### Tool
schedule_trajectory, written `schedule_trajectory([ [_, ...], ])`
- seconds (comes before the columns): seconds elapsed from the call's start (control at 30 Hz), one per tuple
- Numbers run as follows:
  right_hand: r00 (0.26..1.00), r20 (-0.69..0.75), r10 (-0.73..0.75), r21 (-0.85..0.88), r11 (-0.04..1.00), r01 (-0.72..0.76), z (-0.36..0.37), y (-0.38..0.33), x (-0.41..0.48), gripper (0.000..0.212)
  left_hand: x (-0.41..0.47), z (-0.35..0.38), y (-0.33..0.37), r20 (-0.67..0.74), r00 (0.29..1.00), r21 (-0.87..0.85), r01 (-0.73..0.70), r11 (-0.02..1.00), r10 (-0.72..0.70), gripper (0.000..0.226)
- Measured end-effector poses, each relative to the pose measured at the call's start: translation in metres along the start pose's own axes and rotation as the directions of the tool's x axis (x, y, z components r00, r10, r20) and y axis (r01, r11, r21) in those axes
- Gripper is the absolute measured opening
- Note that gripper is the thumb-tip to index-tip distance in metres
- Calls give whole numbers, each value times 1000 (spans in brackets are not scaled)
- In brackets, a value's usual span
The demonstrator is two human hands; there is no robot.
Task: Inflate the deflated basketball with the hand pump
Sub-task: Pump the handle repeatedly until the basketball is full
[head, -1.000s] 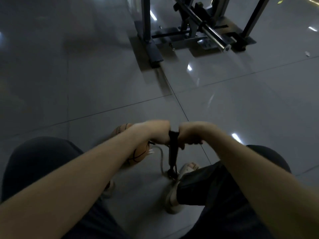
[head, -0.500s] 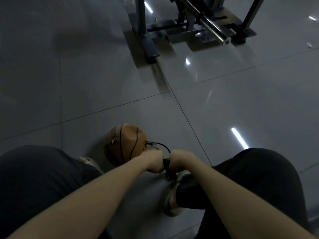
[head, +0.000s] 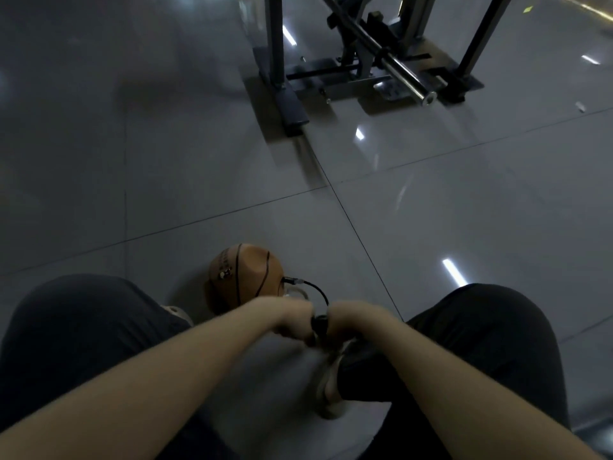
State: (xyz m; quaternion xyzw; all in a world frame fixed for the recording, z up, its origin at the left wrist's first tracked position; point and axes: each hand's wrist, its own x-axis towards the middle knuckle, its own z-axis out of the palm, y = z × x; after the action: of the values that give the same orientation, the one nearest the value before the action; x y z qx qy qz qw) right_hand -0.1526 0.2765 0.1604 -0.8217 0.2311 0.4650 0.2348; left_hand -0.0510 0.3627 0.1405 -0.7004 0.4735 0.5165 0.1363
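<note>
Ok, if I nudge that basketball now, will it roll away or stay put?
Probably stays put: the basketball looks caved in and lopsided, so it should wobble rather than roll. The hose plugged into its side would probably tether it, though the glossy floor might let it slide.

Hemmed in at the knees, open floor beyond
The left knee (head: 83,327) and right knee (head: 491,327) flank the left hand (head: 292,318) and right hand (head: 355,318), which grip the pump (head: 320,323); the basketball (head: 245,277), its looped hose (head: 318,290) and a shoe (head: 328,383) crowd close around. Bare floor (head: 464,200) runs ahead to a metal frame (head: 292,104) with a jutting steel bar (head: 408,84)
</note>
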Motion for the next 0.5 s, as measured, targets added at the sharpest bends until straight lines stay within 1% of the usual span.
schedule_trajectory([
  [0.03,1000,-13,-3,38,999,4,-20,2,-11,11,-8,-19,1,-52,999,-12,-13,1000,13,29],
  [0.1,998,-57,-3,107,994,10,-65,6,-35,14,-30,-59,5,-150,987,-46,-58,997,51,15],
  [0.17,992,-127,-8,155,987,28,-100,8,-54,12,-52,-96,12,-241,968,-87,-88,992,64,16],
  [0.23,981,-191,-15,177,983,49,-114,9,-56,17,-61,-113,15,-288,956,-93,-87,992,57,12],
  [0.27,981,-192,-11,178,983,46,-113,7,-53,15,-58,-112,15,-293,955,-67,-72,995,50,11],
  [0.33,989,-148,3,144,989,18,-97,5,-38,11,-43,-92,16,-273,962,25,-5,1000,12,17],
  [0.4,994,-103,19,115,993,-7,-73,6,-19,16,-23,-67,17,-263,965,63,17,998,0,22],
  [0.5,992,-119,45,121,992,-30,-46,17,7,21,-1,-43,18,-280,960,70,19,997,1,23],
])
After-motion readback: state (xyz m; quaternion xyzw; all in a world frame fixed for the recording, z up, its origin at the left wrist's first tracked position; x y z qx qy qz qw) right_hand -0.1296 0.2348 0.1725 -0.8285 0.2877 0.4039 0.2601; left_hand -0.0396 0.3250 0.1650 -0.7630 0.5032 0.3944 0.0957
